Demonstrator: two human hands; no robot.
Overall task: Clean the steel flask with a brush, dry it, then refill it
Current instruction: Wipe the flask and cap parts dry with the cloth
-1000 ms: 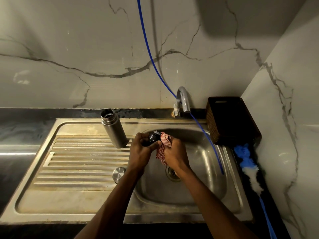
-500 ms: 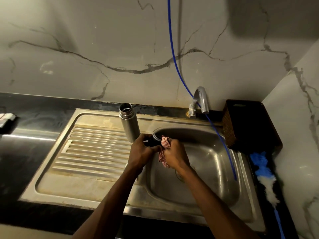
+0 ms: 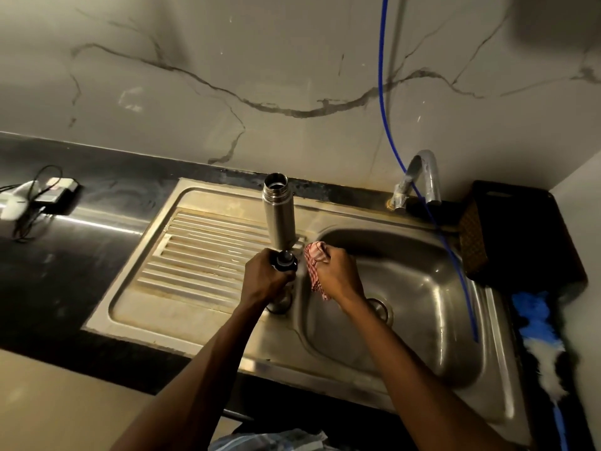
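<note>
The left hand (image 3: 265, 277) is curled round a small black flask stopper (image 3: 285, 261), its round top showing above the fingers, held over the inner end of the drainboard, just beside the basin's left rim. The right hand (image 3: 338, 276) grips a bunched red-and-white checked cloth (image 3: 314, 262), fingers closed tight on it; one end of the cloth sticks up from the fist and the other hangs below it over the basin. The cloth is just beside the stopper, and whether they touch cannot be told.

Directly behind the left hand the steel flask (image 3: 279, 216) stands upright and uncapped on the ribbed drainboard (image 3: 195, 249), close to the back edge of the sink unit and next to the basin's back-left corner. Below the left hand, partly hidden by the wrist, a round steel cap (image 3: 282, 302) lies on the drainboard's inner front part.

The basin (image 3: 422, 288) takes up the right half of the steel sink, with its drain (image 3: 380, 309) showing past the right wrist. A curved steel tap (image 3: 419, 177) rises at the back edge, and a thin blue hose (image 3: 383, 92) runs down the marble wall and into the basin. A dark woven basket (image 3: 507, 229) sits in the counter's back-right corner, and a blue-and-white fluffy duster (image 3: 540, 346) lies along the right edge. At the far left of the black counter (image 3: 65, 255) lie blurred white devices with black cables (image 3: 29, 203).
</note>
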